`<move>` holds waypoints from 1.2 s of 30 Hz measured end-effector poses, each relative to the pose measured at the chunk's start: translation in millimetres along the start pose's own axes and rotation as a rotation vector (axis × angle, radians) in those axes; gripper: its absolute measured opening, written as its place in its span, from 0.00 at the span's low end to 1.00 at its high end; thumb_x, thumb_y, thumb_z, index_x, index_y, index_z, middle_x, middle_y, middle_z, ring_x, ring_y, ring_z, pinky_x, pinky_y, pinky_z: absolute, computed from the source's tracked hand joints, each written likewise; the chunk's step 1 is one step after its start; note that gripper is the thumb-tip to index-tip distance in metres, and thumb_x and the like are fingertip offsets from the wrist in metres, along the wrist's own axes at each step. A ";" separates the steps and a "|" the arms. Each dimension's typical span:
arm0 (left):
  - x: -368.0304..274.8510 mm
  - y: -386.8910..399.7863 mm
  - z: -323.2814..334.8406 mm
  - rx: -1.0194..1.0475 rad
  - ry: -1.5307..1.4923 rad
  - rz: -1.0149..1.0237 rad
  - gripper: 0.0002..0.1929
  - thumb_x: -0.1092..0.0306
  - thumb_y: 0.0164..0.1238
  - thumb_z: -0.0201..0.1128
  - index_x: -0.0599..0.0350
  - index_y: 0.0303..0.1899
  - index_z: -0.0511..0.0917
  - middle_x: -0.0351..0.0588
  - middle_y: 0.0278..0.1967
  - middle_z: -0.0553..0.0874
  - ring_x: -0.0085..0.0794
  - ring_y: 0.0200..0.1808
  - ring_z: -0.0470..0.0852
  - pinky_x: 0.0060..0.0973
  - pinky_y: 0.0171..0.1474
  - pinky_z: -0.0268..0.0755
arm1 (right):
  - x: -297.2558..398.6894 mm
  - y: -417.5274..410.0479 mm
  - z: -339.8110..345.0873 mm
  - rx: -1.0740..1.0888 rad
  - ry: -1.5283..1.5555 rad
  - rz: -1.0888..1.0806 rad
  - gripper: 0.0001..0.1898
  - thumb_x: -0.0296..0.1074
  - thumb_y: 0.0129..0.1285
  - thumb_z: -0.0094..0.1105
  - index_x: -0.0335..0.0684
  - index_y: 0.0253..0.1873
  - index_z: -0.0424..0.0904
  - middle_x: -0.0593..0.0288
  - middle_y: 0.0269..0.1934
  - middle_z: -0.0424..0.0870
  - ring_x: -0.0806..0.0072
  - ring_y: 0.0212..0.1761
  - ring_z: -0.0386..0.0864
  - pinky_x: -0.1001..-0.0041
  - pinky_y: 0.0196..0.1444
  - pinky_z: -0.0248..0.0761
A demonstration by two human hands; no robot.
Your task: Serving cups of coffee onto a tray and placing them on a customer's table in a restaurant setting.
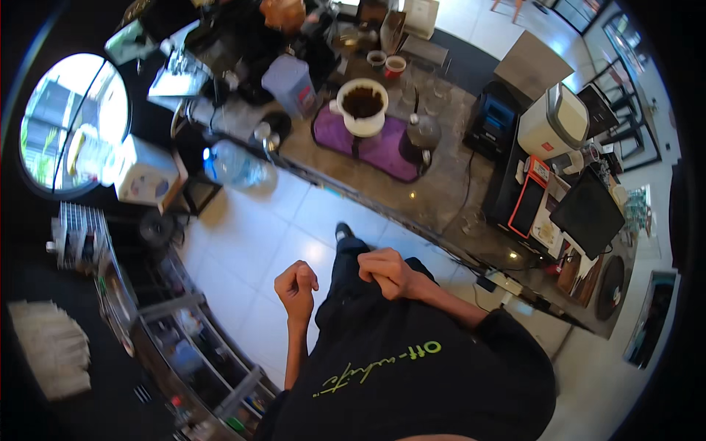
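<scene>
My left hand hangs over the tiled floor with its fingers curled in, and nothing shows in it. In front of my dark shirt, my right hand is also curled, with no object visible in it. Neither hand touches the counter. On that counter lies a purple mat. A white coffee dripper with dark coffee grounds stands over the mat. Towards the mat's right end is a gooseneck kettle.
Behind the dripper sit a red cup and a smaller cup. A receipt printer and a white bin occupy the right side. A large water bottle stands at left, beyond the shelving. White tiles cover the floor.
</scene>
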State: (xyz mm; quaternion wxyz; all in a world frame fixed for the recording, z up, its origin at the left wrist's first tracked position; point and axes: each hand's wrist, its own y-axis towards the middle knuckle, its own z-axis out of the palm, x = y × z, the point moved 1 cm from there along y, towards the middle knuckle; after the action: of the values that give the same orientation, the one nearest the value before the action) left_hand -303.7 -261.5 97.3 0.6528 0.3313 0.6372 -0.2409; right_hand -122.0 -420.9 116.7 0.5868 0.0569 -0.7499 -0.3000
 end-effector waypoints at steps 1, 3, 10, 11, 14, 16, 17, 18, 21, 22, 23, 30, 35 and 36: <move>-3.1 27.6 -6.5 0.028 -0.006 0.004 0.07 0.72 0.78 0.62 0.66 0.38 0.81 0.41 0.26 0.78 0.19 0.23 0.75 0.19 0.28 0.67 | -1.6 18.0 2.8 -0.023 -0.018 0.002 0.06 0.14 0.53 0.49 0.33 0.31 0.70 0.55 0.26 0.71 0.64 0.20 0.69 0.67 0.24 0.62; -13.2 84.7 -8.0 -0.073 -0.018 -0.104 0.09 0.71 0.77 0.63 0.66 0.36 0.81 0.40 0.24 0.77 0.19 0.23 0.75 0.18 0.27 0.65 | 0.7 48.8 -1.0 -0.218 -0.193 0.106 0.07 0.14 0.62 0.50 0.31 0.37 0.77 0.57 0.26 0.74 0.68 0.20 0.70 0.69 0.24 0.63; -72.5 253.5 10.6 0.398 0.085 0.388 0.05 0.75 0.67 0.72 0.64 0.35 0.84 0.45 0.27 0.82 0.26 0.28 0.79 0.23 0.31 0.69 | -27.2 88.2 -35.9 -0.656 -0.330 0.248 0.06 0.25 0.73 0.60 0.29 0.42 0.85 0.59 0.31 0.85 0.78 0.24 0.80 0.78 0.26 0.70; -70.2 269.1 14.1 0.414 0.078 0.384 0.05 0.75 0.67 0.72 0.64 0.35 0.84 0.45 0.27 0.82 0.26 0.28 0.79 0.23 0.31 0.69 | -29.9 91.6 -40.2 -0.678 -0.281 0.230 0.07 0.26 0.75 0.59 0.28 0.44 0.86 0.58 0.32 0.87 0.78 0.25 0.82 0.78 0.27 0.71; -65.1 296.0 42.5 0.435 -0.041 0.426 0.06 0.73 0.69 0.72 0.65 0.36 0.84 0.46 0.28 0.83 0.27 0.29 0.80 0.22 0.33 0.71 | -18.9 139.5 -48.9 -0.855 -0.359 0.174 0.17 0.33 0.80 0.54 0.26 0.39 0.85 0.55 0.27 0.86 0.74 0.26 0.84 0.77 0.30 0.75; -56.4 299.1 63.0 0.403 -0.260 0.321 0.07 0.73 0.71 0.70 0.66 0.35 0.82 0.47 0.30 0.83 0.28 0.30 0.81 0.24 0.34 0.74 | -21.0 155.2 -56.5 -1.015 -0.342 0.110 0.10 0.26 0.73 0.62 0.30 0.36 0.85 0.57 0.27 0.87 0.74 0.28 0.85 0.75 0.31 0.76; -44.0 306.0 65.6 0.493 -0.332 0.389 0.07 0.73 0.71 0.70 0.67 0.36 0.82 0.47 0.31 0.83 0.28 0.30 0.81 0.24 0.35 0.75 | -24.5 154.6 -66.0 -1.026 -0.340 0.105 0.10 0.26 0.73 0.62 0.30 0.36 0.85 0.57 0.27 0.87 0.74 0.28 0.85 0.75 0.31 0.76; -38.7 311.3 66.1 0.533 -0.398 0.348 0.05 0.77 0.70 0.70 0.66 0.43 0.83 0.48 0.35 0.84 0.29 0.34 0.83 0.25 0.40 0.77 | -29.8 150.6 -79.9 -0.916 -0.449 0.087 0.08 0.26 0.72 0.64 0.30 0.36 0.86 0.57 0.27 0.87 0.72 0.28 0.85 0.74 0.31 0.76; -54.4 341.4 100.9 0.320 -0.047 0.335 0.09 0.77 0.69 0.70 0.64 0.48 0.83 0.47 0.35 0.85 0.29 0.39 0.84 0.26 0.46 0.77 | -50.4 150.3 -122.6 -0.868 -0.628 0.140 0.04 0.25 0.68 0.67 0.32 0.36 0.86 0.57 0.28 0.87 0.69 0.28 0.85 0.72 0.31 0.75; -51.5 362.0 105.2 0.402 0.117 0.420 0.11 0.78 0.68 0.69 0.61 0.50 0.84 0.47 0.36 0.85 0.31 0.40 0.85 0.27 0.50 0.77 | -60.2 151.5 -139.4 -0.908 -0.677 0.208 0.03 0.24 0.66 0.69 0.33 0.36 0.86 0.57 0.28 0.87 0.67 0.27 0.85 0.71 0.30 0.75; -51.7 387.1 115.8 0.482 0.296 0.600 0.13 0.79 0.66 0.69 0.60 0.51 0.84 0.48 0.39 0.86 0.35 0.41 0.85 0.28 0.50 0.77 | -75.3 157.9 -162.4 -0.922 -0.752 0.192 0.03 0.25 0.64 0.70 0.34 0.36 0.85 0.57 0.29 0.87 0.65 0.29 0.85 0.70 0.32 0.75; 9.2 515.7 211.1 0.822 0.884 0.932 0.25 0.64 0.61 0.75 0.57 0.59 0.78 0.49 0.56 0.82 0.44 0.63 0.77 0.38 0.67 0.70 | -213.9 200.7 -330.8 -0.368 -1.204 0.346 0.24 0.43 0.61 0.74 0.36 0.58 0.80 0.53 0.51 0.85 0.57 0.57 0.80 0.62 0.64 0.68; 70.2 574.3 261.8 1.037 1.313 1.012 0.38 0.56 0.51 0.81 0.56 0.64 0.75 0.49 0.58 0.81 0.42 0.65 0.76 0.36 0.71 0.67 | -280.1 217.6 -364.5 -0.042 -1.427 0.513 0.38 0.52 0.53 0.77 0.33 0.62 0.76 0.52 0.54 0.82 0.58 0.62 0.77 0.60 0.69 0.65; 80.1 579.2 269.6 1.075 1.407 0.974 0.41 0.55 0.48 0.82 0.56 0.65 0.74 0.50 0.58 0.81 0.42 0.65 0.76 0.36 0.71 0.66 | -291.3 216.8 -364.2 0.004 -1.403 0.533 0.40 0.54 0.49 0.79 0.33 0.62 0.76 0.52 0.54 0.82 0.58 0.63 0.77 0.59 0.69 0.65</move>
State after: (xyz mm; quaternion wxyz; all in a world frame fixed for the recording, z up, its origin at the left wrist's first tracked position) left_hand 310.0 -67.5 82.2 -0.0797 0.8724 0.4799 0.0470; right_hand 357.6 -256.6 30.1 0.0237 -0.3301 -0.9370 -0.1122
